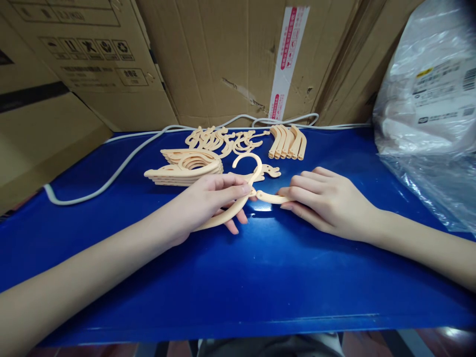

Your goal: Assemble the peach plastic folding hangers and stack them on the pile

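Observation:
My left hand (208,201) pinches a beige plastic hanger hook (256,161) near its base. A curved hanger arm (226,216) is joined at that base and runs down to the left, partly behind my fingers. Between the fingers of my right hand (329,206) is a second hanger arm (270,198), its holed end meeting or almost meeting the hook's base; I cannot tell whether they are joined. Just behind the hook lies another beige part (271,171), partly hidden. A stack of folded hangers (178,173) sits beyond my left hand.
Loose hooks (211,139) and a row of hanger arms (286,142) lie at the back of the blue table (253,282). A white cable (122,171) curves along the left and back. Cardboard boxes (223,59) stand behind, and a clear plastic bag (427,114) is at right.

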Available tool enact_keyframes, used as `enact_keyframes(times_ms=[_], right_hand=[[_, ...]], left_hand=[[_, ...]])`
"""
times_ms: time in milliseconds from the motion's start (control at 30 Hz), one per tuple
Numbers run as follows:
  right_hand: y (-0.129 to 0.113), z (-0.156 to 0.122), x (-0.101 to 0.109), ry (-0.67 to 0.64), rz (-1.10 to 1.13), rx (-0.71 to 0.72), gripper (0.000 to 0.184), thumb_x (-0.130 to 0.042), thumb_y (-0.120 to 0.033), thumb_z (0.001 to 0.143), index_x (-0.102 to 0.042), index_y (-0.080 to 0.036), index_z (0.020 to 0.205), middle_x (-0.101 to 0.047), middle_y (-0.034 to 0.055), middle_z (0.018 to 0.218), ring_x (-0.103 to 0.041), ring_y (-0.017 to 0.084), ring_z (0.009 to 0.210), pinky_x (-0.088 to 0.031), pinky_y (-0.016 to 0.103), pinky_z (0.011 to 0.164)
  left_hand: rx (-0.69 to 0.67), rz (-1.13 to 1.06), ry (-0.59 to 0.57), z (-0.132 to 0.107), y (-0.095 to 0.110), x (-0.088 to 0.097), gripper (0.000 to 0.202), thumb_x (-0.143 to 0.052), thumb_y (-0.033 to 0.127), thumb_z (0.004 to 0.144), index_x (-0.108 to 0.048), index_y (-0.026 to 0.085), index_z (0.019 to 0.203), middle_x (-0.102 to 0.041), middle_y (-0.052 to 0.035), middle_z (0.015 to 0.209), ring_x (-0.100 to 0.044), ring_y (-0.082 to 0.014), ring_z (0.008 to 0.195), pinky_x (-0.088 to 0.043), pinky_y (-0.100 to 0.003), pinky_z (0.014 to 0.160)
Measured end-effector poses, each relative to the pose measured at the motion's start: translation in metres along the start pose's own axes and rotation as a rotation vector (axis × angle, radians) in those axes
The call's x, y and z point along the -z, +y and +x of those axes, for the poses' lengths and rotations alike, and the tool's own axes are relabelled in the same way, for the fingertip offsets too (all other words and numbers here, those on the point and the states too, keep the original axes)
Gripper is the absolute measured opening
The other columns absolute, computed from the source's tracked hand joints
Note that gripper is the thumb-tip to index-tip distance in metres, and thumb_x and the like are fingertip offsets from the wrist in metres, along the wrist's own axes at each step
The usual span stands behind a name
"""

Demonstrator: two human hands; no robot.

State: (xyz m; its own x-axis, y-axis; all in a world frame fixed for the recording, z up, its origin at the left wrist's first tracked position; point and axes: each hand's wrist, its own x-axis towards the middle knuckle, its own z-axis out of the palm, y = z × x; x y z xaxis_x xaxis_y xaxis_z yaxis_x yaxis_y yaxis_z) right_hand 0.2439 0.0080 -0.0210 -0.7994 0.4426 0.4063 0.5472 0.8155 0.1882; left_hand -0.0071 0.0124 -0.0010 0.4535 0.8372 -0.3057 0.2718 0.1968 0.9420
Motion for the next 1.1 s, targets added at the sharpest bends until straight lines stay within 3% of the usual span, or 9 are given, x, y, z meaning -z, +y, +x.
enact_keyframes(times_ms=[167,433,600,867,1100], right_hand=[[-0.0021,0.0010,0.0002,0.042,-0.084,0.039,0.027,-0.044,-0.028,0.104,-0.067,-0.015,0.097,-0.064,0.0034,0.076,-0.052,0.016,0.066,-0.035,0.030,0.065],[-0.0071,0.0014,0.0032,0.098,-0.172,0.048,0.022,-0.050,-0.025,0.102,-0.067,-0.014,0.098,-0.066,0.0037,0.076,-0.052,0.017,0.067,-0.033,0.031,0.062],[-0.0061,0.0004,0.0032,0.084,-0.151,0.041,0.024,-0.049,-0.026,0.102,-0.068,-0.013,0.099,-0.065,0.0038,0.076,-0.052,0.017,0.067,-0.033,0.031,0.063],[-0.0054,-0.0006,0.0015,0.070,-0.150,0.031,0.026,-0.046,-0.026,0.103,-0.068,-0.013,0.098,-0.065,0.0042,0.076,-0.052,0.016,0.068,-0.033,0.031,0.065],[-0.0066,-0.0003,0.0019,0.091,-0.167,0.035,0.023,-0.050,-0.026,0.102,-0.069,-0.013,0.098,-0.066,0.0040,0.076,-0.052,0.017,0.068,-0.032,0.031,0.063]], left_hand=[[-0.022,-0.058,-0.044,0.0018,-0.0007,0.0000,0.021,-0.057,0.029,0.095,-0.066,0.013,0.104,-0.068,-0.0019,0.063,-0.064,-0.0122,0.049,-0.057,-0.021,0.048],[0.075,-0.221,-0.116,0.0024,0.0032,0.0032,0.011,-0.062,0.021,0.094,-0.068,0.012,0.092,-0.069,-0.0030,0.059,-0.066,-0.0115,0.048,-0.059,-0.017,0.048],[0.110,-0.308,-0.067,0.0024,0.0026,0.0021,0.008,-0.064,0.018,0.092,-0.070,0.012,0.091,-0.069,-0.0009,0.061,-0.067,-0.0122,0.049,-0.060,-0.019,0.046],[0.151,-0.331,-0.038,0.0030,0.0042,0.0005,0.007,-0.064,0.015,0.092,-0.070,0.011,0.091,-0.068,0.0001,0.061,-0.065,-0.0121,0.043,-0.058,-0.018,0.040],[0.114,-0.311,-0.110,0.0045,-0.0019,0.0047,0.009,-0.069,0.021,0.089,-0.071,0.012,0.088,-0.070,-0.0015,0.064,-0.068,-0.0129,0.052,-0.062,-0.020,0.047]])
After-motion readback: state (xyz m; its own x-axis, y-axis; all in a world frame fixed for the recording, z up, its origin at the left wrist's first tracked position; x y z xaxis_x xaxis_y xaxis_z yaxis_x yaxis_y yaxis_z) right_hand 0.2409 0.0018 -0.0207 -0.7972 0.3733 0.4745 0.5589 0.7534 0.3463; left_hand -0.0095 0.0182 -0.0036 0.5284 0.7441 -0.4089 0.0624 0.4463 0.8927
